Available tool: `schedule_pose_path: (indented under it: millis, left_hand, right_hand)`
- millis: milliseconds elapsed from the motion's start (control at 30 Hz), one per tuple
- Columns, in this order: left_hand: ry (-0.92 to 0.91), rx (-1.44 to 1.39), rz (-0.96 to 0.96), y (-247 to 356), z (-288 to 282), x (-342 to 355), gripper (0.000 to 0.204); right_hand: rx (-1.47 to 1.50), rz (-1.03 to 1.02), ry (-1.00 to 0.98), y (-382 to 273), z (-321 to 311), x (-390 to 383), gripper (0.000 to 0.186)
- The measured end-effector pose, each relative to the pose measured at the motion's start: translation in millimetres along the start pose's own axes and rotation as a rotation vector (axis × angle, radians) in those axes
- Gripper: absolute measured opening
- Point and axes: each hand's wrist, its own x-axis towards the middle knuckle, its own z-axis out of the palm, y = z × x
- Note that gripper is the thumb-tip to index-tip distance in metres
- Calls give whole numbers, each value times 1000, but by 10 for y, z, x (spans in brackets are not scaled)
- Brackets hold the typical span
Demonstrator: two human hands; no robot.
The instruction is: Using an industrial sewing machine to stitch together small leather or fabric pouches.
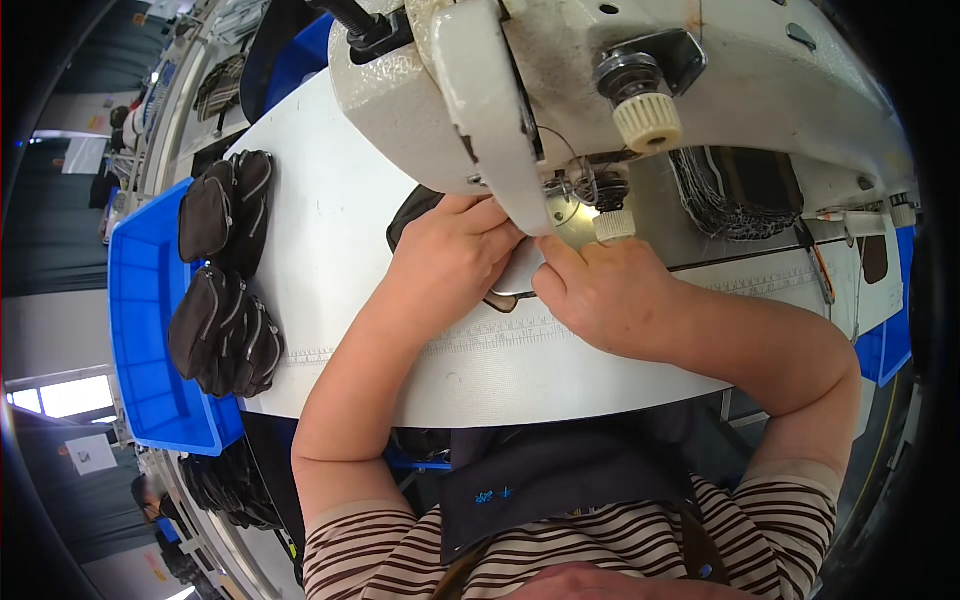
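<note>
My left hand [448, 262] rests over a dark fabric piece [408, 216], its fingers bent and closed on it beside the white sewing machine [395, 130]. The piece's far left edge and a light-lined corner near the table front poke out from under the hand. My right hand [608, 298] is curled next to the lit needle area, thumb and forefinger close to the machine's front cover. What its fingertips hold is hidden. A smooth grey metal surface shows between the two hands.
Several black zippered pouches [225, 330] lie at the table's left edge, against a blue bin [150, 300]. A stack of dark cut fabric [745, 190] sits right of the needle. Beyond my right forearm lies a slim orange-and-black tool [820, 265]. Ruler markings [480, 340] cross the white table.
</note>
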Motion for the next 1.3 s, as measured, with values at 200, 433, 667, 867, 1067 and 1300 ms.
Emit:
schedule_pose_path:
  millis: [200,433,667,867,1067,1300]
  left_hand:
    - [-4,-51,-79,63,-19,-4,33]
    - [-2,-50,-83,68,6,-24,34]
    - [8,-67,-116,103,31,-33,35]
    - [8,-84,-118,119,31,-13,35]
    - [-18,52,-44,134,51,-49,37]
    - [-23,153,-73,253,95,-75,39]
  right_hand:
    - [12,-12,4,48,-19,-6,16]
    - [-28,152,-107,132,-17,-17,33]
    - [-171,135,-148,152,6,-53,57]
    - [-184,135,-201,169,-14,-37,52]
    - [-100,152,-135,186,-51,26,35]
    - [-111,177,-146,186,-69,27,25]
